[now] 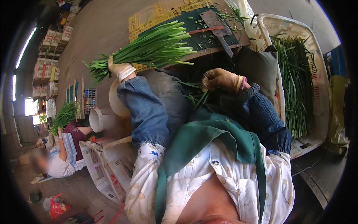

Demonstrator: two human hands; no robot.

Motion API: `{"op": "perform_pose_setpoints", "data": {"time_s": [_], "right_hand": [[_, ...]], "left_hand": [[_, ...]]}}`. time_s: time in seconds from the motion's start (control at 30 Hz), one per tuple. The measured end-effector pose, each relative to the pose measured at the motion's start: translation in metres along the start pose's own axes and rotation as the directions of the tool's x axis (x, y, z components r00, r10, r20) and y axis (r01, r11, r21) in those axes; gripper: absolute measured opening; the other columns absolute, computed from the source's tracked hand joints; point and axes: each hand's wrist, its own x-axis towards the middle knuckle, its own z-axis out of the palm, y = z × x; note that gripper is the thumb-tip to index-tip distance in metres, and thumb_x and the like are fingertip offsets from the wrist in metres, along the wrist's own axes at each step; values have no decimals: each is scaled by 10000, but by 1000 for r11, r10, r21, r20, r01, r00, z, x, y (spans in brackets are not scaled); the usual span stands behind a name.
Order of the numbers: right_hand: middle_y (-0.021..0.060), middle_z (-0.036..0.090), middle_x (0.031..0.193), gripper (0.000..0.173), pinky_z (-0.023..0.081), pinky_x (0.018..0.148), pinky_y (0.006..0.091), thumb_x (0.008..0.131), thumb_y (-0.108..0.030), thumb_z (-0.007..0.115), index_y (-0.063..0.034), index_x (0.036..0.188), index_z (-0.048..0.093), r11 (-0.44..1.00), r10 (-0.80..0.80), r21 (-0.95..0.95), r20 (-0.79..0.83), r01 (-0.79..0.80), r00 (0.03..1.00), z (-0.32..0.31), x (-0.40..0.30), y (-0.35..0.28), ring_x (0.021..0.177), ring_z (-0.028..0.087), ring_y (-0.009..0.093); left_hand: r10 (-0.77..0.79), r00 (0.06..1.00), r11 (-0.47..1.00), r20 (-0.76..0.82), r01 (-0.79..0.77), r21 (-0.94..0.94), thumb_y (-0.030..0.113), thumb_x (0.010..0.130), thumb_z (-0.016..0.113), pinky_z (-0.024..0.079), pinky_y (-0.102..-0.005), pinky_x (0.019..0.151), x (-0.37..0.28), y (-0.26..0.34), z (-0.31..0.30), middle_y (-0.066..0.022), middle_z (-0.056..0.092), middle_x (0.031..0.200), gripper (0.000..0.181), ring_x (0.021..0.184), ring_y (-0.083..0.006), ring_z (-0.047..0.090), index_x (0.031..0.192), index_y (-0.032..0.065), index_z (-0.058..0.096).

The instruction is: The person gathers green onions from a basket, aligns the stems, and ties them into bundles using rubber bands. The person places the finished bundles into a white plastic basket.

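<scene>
My left hand [120, 67], in a pale soiled glove, is closed around the leafy end of a bunch of garlic chives [156, 44]. The pale cut ends of the bunch point right, over the green cutting board [193, 36]. A cleaver [215, 26] lies flat on the board, its handle over the near edge, beside a red strip [205, 30] and chopped green bits. Over my lap, my right hand [219, 79], in a brownish glove, has curled fingers. Loose green leaves [199, 98] lie just below it; whether its fingers hold any is hidden.
A white plastic crate [320, 84] of long chives [293, 86] stands at my right. White crates [98, 165] and a white bucket [96, 120] stand at my left. Beyond them another person [63, 156] sits holding chives. Stacked crates [46, 70] line the far left.
</scene>
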Motion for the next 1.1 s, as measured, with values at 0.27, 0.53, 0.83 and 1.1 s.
{"op": "perform_pose_setpoints", "data": {"time_s": [0.27,0.53,0.83,1.1], "right_hand": [[83,681,1095,433,550,809,315,942,-174,645,-36,1340,543,955,-264,-221,-319,200,910,-2,36,36,967,663,165],[5,654,882,223,459,616,211,965,-213,626,-74,1139,644,765,-18,624,-223,157,975,25,77,-7,672,539,72],[41,721,858,186,485,668,265,888,-236,643,-65,872,716,966,-8,-247,244,70,970,17,19,-15,744,624,132],[40,697,1066,348,519,802,300,935,-364,634,-114,1176,665,683,-294,-729,-321,-37,900,-58,36,-39,930,647,176]], "left_hand": [[101,994,994,41,-99,-34,149,825,630,534,-486,905,-22,3,33,-88,595,874,129,840,-291,596,872,37,588],[-169,979,977,118,182,-108,144,812,593,513,-523,947,-17,-1,18,-126,657,813,119,840,-344,639,818,31,630],[-238,906,971,351,229,67,141,847,565,466,-488,1038,29,38,-9,-136,687,827,158,825,-302,657,818,13,651],[-443,797,876,411,287,387,106,903,588,528,-420,898,45,0,64,-109,658,812,117,755,-258,634,850,7,620]]}}
